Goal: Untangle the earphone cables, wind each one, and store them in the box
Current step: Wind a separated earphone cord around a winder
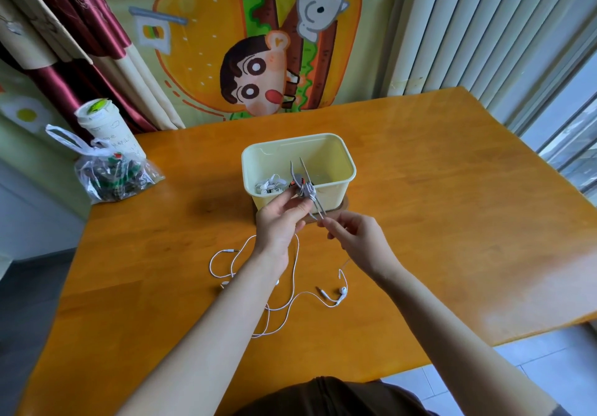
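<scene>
Wooden table (436, 189): box (336, 194) holds white earphones (269, 184).

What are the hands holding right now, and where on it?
The left hand grips the grey earphone cable at its wound bundle; the right hand pinches a loose stretch of the same cable.

The orange wooden worktop (452, 189) carries a pale yellow box (352, 170) near its middle. The box stands on a brown mat (344, 204) that shows at its near right corner. Loose white earphone cables (292, 286) sprawl nearer the person, apart from the box. A clear plastic bag (113, 176) sits at the far left edge.
</scene>
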